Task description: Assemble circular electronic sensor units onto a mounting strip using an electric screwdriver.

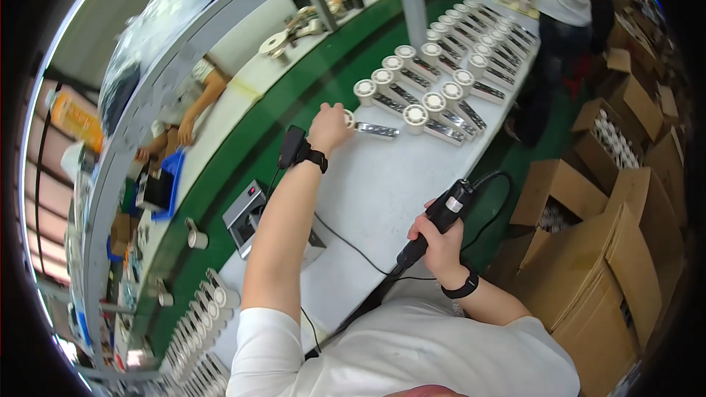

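Note:
My left hand (329, 129) reaches out over the white worktop with its fingers closed on the round head of a handheld fan. That fan's handle (379, 130) lies toward the right and shows a shiny strip; my fingers partly hide the head. Close by stand rows of similar white fans (415, 119) with round slotted heads and long handles. In my right hand (443, 248) is a black electric screwdriver (448, 206), held at the table's near edge. Its cord leaves the upper end, and its tip points down to the left.
A grey box-shaped device (246, 213) with a small red display stands left of my forearm. More fans (202, 316) line the lower left. A green conveyor belt (309, 114) runs beyond the table. Open cardboard boxes (581, 279) crowd the right. Other people work across the belt and farther back.

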Tool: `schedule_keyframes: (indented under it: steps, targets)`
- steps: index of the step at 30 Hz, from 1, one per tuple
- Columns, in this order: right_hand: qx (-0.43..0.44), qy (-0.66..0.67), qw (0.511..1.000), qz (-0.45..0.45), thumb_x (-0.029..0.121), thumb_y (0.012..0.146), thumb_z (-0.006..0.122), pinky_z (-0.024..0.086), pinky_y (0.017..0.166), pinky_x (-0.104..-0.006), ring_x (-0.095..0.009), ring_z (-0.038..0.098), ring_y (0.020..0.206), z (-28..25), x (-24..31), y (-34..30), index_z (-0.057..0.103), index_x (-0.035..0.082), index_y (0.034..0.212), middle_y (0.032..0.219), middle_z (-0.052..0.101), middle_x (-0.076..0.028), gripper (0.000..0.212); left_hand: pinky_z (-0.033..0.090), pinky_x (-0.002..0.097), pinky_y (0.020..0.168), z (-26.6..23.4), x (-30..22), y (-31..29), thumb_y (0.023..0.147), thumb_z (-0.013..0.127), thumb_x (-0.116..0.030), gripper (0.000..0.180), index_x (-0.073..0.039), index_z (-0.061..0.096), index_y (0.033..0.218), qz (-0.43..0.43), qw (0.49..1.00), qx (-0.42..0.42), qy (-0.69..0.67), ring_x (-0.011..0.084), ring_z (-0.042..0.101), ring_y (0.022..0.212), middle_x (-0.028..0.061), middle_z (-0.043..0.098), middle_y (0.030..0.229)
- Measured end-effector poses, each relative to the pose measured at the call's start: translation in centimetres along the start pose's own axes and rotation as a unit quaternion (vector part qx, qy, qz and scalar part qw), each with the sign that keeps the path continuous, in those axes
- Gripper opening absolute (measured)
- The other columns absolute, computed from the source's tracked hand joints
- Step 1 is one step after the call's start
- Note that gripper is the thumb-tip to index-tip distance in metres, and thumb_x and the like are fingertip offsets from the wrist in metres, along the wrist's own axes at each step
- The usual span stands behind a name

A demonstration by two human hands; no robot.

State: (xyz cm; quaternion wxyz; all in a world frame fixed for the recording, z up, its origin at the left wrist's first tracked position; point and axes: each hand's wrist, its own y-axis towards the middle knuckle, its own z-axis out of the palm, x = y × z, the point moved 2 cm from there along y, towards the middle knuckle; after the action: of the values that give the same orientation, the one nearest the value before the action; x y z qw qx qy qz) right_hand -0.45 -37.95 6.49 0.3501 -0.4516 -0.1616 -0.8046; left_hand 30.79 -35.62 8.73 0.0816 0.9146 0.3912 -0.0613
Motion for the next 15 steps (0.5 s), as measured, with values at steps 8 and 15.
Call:
schedule_keyframes:
  steps: [8,15]
  targets:
    - [0.164,0.036,0.986,-0.002,0.005,0.079,0.058,0.046,0.055,-0.0313,-0.017,0.051,0.052,3.4,1.8,-1.7,0.042,0.001,0.105,0.063,0.049,-0.006,0.031,0.05,0.0425,0.074,-7.7,-1.1,-15.5,0.069,0.07,-0.022,0.039,0.002,0.054,0.096,0.037,0.986,-0.043,-0.157,0.0381,0.06,0.084,0.0214,0.059,0.091]
    - [0.397,0.022,0.912,0.105,0.013,0.078,0.063,0.047,0.054,-0.0335,-0.017,0.05,0.052,6.0,2.4,-3.8,0.043,0.003,0.106,0.063,0.047,-0.006,0.036,0.05,0.0421,0.075,-7.8,2.3,-34.2,0.072,0.07,-0.023,0.048,0.002,0.053,0.108,-0.064,0.965,-0.071,-0.246,0.0378,0.059,0.088,0.0209,0.058,0.1]
